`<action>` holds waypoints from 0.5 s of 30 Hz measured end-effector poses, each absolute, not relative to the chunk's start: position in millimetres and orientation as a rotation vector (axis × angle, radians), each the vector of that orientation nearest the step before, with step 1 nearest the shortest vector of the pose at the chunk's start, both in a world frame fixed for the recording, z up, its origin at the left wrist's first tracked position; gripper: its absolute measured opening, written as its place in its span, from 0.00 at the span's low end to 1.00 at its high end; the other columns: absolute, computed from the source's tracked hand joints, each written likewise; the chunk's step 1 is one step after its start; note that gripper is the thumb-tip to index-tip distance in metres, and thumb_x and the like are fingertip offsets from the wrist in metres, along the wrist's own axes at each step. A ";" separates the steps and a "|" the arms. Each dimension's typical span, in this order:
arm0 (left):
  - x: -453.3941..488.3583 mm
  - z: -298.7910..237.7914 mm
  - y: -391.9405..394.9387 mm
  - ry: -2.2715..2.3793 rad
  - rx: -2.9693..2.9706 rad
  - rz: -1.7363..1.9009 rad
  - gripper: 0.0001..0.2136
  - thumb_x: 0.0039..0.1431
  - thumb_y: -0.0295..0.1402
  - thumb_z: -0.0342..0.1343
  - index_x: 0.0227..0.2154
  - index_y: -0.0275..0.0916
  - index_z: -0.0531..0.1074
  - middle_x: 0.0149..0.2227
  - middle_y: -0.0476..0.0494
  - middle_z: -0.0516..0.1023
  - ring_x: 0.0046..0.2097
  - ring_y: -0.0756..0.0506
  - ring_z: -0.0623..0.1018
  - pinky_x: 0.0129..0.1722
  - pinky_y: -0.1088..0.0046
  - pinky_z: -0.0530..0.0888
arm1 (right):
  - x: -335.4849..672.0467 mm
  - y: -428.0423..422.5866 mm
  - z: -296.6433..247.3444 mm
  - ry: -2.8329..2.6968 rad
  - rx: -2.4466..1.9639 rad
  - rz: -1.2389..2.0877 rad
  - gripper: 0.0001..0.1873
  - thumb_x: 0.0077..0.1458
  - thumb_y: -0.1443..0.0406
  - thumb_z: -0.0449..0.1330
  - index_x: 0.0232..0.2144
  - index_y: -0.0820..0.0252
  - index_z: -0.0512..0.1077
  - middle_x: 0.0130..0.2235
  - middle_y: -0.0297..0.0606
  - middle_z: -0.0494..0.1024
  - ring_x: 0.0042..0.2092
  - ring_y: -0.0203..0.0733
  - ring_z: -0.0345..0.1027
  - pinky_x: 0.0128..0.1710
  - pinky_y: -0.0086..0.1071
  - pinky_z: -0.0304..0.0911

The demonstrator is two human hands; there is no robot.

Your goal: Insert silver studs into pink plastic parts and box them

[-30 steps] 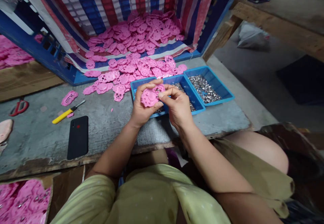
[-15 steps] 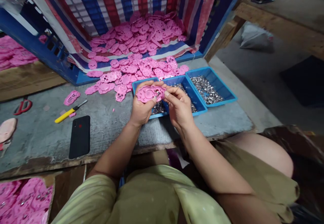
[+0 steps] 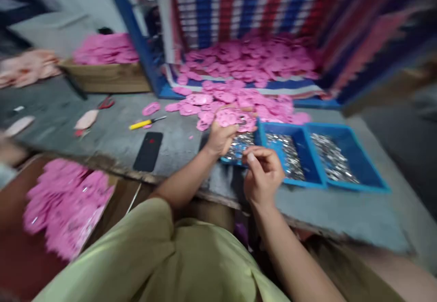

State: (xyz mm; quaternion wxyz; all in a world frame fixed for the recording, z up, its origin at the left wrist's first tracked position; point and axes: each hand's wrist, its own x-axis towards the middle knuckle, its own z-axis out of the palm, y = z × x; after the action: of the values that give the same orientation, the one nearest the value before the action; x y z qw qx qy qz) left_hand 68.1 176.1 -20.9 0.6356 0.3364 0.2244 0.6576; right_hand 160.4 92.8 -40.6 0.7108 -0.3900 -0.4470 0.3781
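My left hand (image 3: 221,139) is closed around a pink plastic plate (image 3: 229,118) with holes, and a small shiny metal bit shows near the plate's right end. Lower and to the right, apart from the plate, my right hand (image 3: 264,176) has thumb and forefinger pinched together; anything between them is too small to make out. Under and beside the hands stand three blue trays of small metal parts: a left tray (image 3: 229,160) partly hidden by my hands, a middle tray (image 3: 307,183) and a right tray (image 3: 370,165).
A heap of pink plates (image 3: 239,58) spills from a crate lined with striped cloth (image 3: 246,6). Left on the bench lie a black phone (image 3: 149,151), a yellow-handled screwdriver (image 3: 141,124) and red-handled scissors (image 3: 106,103). A box at lower left holds pink plates (image 3: 68,206).
The view has swung left, so things sit farther right. My right hand has come away from the pink plate and dropped lower; my left hand still holds the plate.
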 end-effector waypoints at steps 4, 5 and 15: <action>49.8 -0.1 177.8 0.492 0.646 1.605 0.21 0.61 0.11 0.44 0.48 0.38 0.71 0.64 0.33 0.76 0.66 0.39 0.75 0.65 0.54 0.74 | 143.3 65.8 -75.8 -1.264 -1.012 1.121 0.13 0.51 0.55 0.68 0.25 0.56 0.73 0.27 0.35 0.77 0.30 0.40 0.68 0.32 0.34 0.62; 42.6 7.3 175.1 0.477 0.655 1.635 0.21 0.62 0.09 0.41 0.46 0.37 0.71 0.64 0.33 0.76 0.66 0.40 0.76 0.65 0.56 0.74 | 140.9 62.5 -84.3 -1.334 -1.085 1.197 0.14 0.48 0.53 0.68 0.24 0.57 0.74 0.25 0.34 0.75 0.28 0.39 0.65 0.30 0.33 0.60; -106.4 33.8 65.1 1.059 0.718 1.845 0.24 0.58 0.18 0.58 0.56 0.38 0.65 0.57 0.36 0.79 0.49 0.39 0.85 0.51 0.51 0.84 | 138.7 66.2 -102.4 -1.464 -1.271 1.340 0.22 0.39 0.47 0.68 0.24 0.59 0.74 0.21 0.31 0.71 0.26 0.37 0.59 0.29 0.33 0.55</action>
State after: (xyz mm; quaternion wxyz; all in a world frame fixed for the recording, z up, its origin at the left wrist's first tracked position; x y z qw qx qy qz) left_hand -106.4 65.1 33.8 0.4334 0.2882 0.4252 0.7405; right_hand 138.7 66.2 -102.4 0.3821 -0.4983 -0.5741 0.5254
